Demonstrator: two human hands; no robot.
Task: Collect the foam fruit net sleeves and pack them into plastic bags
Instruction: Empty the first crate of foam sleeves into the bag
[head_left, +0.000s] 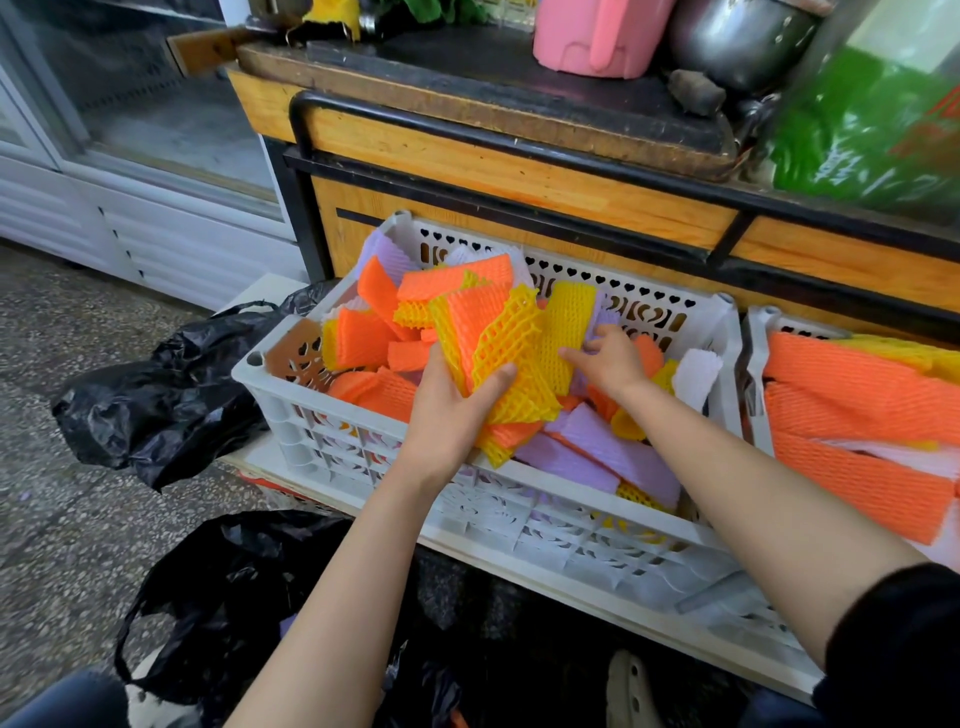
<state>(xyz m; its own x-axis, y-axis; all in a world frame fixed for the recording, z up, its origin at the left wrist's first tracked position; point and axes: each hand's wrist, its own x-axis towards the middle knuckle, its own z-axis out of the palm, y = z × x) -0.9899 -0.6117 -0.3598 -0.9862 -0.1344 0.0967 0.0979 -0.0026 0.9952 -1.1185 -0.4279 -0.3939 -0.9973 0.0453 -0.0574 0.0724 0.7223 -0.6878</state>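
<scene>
Speckled stone flooring and a wooden counter (519, 171) bound the work area. A bundle of yellow and orange sleeves (498, 338) is clasped by the left hand (447, 410), its long axis running near to far. The right hand (610, 361) is laid against an upright yellow sleeve (569, 322) just right of the bundle (whether it is pinched cannot be told). Both are held over the white basket (311, 415), where loose sleeves lie. The black plastic bag (249, 582) lies nearer and lower, on the left hand's side; its mouth is hidden behind the left forearm.
</scene>
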